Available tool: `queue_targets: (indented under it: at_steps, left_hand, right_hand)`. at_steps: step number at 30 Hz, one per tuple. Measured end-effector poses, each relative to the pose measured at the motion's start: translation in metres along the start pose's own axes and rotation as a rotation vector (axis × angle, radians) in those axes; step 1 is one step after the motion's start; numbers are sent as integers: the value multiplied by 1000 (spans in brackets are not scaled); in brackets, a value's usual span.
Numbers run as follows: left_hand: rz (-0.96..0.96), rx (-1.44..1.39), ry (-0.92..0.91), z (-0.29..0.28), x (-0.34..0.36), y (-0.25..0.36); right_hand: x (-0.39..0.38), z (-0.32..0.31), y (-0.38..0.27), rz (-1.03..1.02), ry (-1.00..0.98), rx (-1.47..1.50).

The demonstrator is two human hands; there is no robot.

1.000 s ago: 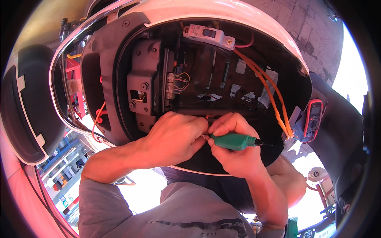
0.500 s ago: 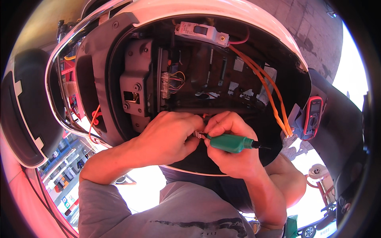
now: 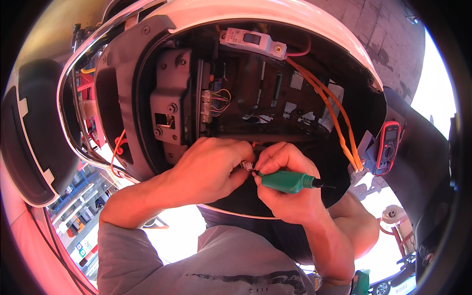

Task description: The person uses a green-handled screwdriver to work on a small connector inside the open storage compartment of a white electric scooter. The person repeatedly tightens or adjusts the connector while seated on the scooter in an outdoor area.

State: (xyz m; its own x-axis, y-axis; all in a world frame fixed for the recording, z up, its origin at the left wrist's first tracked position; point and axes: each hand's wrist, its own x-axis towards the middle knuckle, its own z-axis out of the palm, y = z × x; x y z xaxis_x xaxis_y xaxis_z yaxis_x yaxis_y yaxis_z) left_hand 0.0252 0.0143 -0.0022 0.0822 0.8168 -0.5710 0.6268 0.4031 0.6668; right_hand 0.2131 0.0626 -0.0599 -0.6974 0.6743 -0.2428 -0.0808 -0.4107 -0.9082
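Between the thumb and fingers of my left hand [image 3: 216, 164] is a small whitish plug connector [image 3: 247, 165]. My right hand [image 3: 292, 182] grips a green, bottle-shaped handle [image 3: 285, 181] that narrows toward the connector. A thin dark piece lies between the handle's front and the connector; whether it touches is too small to tell. A black end with a thin dark strand sticks out of the handle's rear. Both hands meet over the near side of an opened scooter body [image 3: 255, 11], partly hiding the connector.
A white circuit breaker [image 3: 253, 43] sits at the cavity's far edge, with orange cables [image 3: 334, 103] running right. A red multimeter [image 3: 388, 147] stands at the right rim. A white connector block [image 3: 206, 105] with thin wires is beside the grey metal latch plate [image 3: 169, 98].
My right hand and the green handle have shifted very slightly right, and the connector shows a little more. My left hand keeps its grip. The view has moved slightly.
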Motion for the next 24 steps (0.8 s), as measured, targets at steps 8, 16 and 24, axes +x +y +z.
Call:
queue_targets:
  at_steps: [8, 16, 24]
  left_hand:
    - [-8, 2, -2, 0, 1, -1]
    - [-26, -1, -7, -1, 1, -1]
    - [-19, 15, -14, -2, 2, 0]
  right_hand:
    - [0, -3, 1, -28, -56, -43]
    - [-1, -3, 3, -11, -65, -26]
    - [0, -3, 4, -38, -61, -47]
